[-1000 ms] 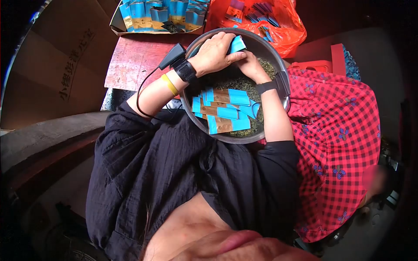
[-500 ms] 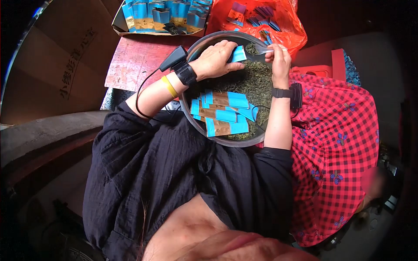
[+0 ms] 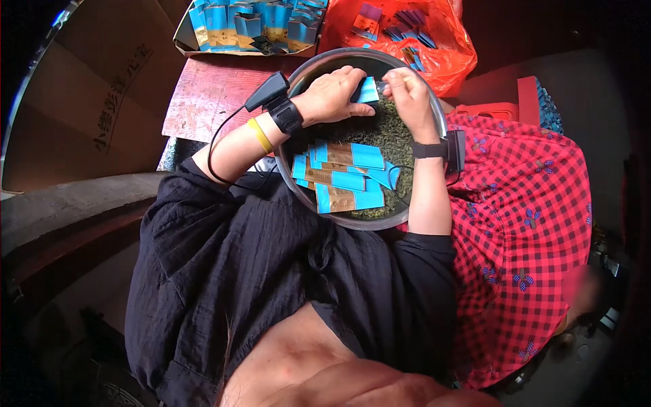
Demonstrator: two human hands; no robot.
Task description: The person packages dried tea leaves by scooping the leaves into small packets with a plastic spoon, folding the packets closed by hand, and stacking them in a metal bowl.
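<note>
A small blue packet point(image 3: 367, 91) is pinched in my left hand point(image 3: 332, 95), its end facing right. My right hand point(image 3: 409, 98) grips a small spoon point(image 3: 382, 88), whose bowl end is at the packet's open end; whether it is inside I cannot tell. Both hands are over a round metal basin point(image 3: 438, 122) of dried green tea leaves point(image 3: 400, 129). Several flat blue-and-gold packets point(image 3: 349, 178) lie overlapping on the leaves, in the near part of the basin.
A cardboard box point(image 3: 180, 49) of upright blue packets point(image 3: 271, 24) stands on a red wooden board point(image 3: 203, 95). Behind the basin is a red plastic bag point(image 3: 447, 54) with more packets. A person in a red checked garment point(image 3: 522, 237) is close on the right. A large carton point(image 3: 74, 102) stands at left.
My right hand has moved left with the spoon, bringing the leaves on it to the packet's end. The leaf-filled spoon bowl no longer shows clearly. My left hand stays nearly in place.
</note>
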